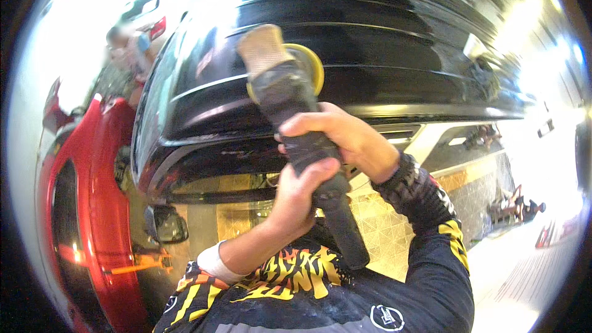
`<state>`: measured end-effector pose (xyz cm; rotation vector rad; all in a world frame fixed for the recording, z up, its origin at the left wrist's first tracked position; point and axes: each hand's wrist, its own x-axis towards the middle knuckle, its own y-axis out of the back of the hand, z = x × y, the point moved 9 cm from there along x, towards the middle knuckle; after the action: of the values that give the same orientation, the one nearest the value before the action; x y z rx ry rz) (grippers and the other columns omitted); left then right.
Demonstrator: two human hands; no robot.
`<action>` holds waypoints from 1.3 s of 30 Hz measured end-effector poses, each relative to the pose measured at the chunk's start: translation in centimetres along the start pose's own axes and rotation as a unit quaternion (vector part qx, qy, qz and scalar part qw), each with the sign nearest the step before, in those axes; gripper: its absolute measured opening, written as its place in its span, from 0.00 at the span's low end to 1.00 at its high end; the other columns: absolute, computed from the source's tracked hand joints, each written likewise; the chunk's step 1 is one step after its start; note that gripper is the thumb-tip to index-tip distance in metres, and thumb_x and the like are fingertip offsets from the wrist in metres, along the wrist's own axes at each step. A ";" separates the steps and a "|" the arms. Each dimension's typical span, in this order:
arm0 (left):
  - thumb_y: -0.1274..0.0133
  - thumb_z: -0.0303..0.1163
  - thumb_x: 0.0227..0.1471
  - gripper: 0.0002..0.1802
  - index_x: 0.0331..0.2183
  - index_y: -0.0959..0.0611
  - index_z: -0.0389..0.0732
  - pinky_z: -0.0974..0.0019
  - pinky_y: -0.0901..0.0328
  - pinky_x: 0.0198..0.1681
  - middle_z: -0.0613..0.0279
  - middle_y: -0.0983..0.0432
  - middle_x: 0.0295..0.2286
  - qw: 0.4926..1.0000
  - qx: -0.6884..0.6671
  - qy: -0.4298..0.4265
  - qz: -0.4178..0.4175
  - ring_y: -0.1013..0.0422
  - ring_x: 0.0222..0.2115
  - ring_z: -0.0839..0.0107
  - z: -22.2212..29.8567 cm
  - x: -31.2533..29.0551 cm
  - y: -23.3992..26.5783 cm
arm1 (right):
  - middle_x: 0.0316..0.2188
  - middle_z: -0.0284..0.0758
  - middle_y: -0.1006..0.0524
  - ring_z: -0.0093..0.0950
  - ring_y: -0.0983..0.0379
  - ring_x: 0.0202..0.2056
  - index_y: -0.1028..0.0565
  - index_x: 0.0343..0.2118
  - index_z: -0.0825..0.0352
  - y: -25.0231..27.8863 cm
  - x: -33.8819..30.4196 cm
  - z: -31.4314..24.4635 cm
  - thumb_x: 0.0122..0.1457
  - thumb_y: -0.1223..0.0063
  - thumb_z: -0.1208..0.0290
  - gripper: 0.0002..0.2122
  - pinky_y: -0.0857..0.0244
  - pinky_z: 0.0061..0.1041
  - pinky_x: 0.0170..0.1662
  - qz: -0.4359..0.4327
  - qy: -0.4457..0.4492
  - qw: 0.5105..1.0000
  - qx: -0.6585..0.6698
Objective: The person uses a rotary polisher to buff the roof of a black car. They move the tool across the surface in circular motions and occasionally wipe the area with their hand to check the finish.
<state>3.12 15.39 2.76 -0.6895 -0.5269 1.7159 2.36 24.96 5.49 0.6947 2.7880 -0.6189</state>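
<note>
Both my hands grip a dark, long-bodied car polisher [287, 89] held over the glossy black car roof [382, 77]. Its head end is wrapped in a tan cover [266, 49], and the yellow rim of a round pad [317, 68] shows beneath. My right hand [348, 135] wraps the middle of the body, closer to the pad. Lower down, my left hand [293, 197] closes round the rear part, thumb on top. The pad appears to rest on the roof, though the machine hides most of the contact.
A red car [102, 166] stands on the left, beside the black car's side mirror [166, 224]. At the far left, a person [131, 49] is near a white vehicle [140, 5]. Tiled floor [385, 234] lies below. Bright lights glare on the right.
</note>
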 end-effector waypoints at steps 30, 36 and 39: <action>0.41 0.23 0.49 0.32 0.48 0.45 0.40 0.63 0.29 0.20 0.57 0.32 0.29 0.999 -0.028 0.022 -0.015 0.28 0.20 0.68 -5.8 -4.9 -7.7 | 0.32 0.39 0.19 0.30 0.19 0.32 0.25 0.43 0.72 4.4 -8.0 -1.9 0.54 0.35 0.63 0.20 0.21 0.30 0.39 0.126 0.009 0.992 0.032; 0.40 0.27 0.49 0.15 0.38 0.25 0.36 0.64 0.31 0.21 0.60 0.27 0.24 0.987 -0.039 -0.062 0.145 0.28 0.19 0.69 0.4 -8.9 0.8 | 0.26 0.34 0.20 0.26 0.22 0.24 0.24 0.38 0.65 -8.1 2.6 1.0 0.54 0.35 0.64 0.13 0.24 0.24 0.31 -0.087 -0.085 0.992 -0.016; 0.40 0.23 0.48 0.21 0.42 0.31 0.40 0.65 0.30 0.22 0.60 0.28 0.29 0.978 -0.089 -0.081 0.171 0.29 0.22 0.70 2.8 -9.9 5.0 | 0.22 0.32 0.22 0.25 0.26 0.17 0.25 0.34 0.65 -13.0 6.9 2.7 0.55 0.35 0.64 0.12 0.28 0.24 0.22 -0.117 -0.102 0.987 -0.037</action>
<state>-0.58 4.61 3.18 -0.8068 -0.7142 2.0779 -9.74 16.14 5.60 0.2718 2.7028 -0.5874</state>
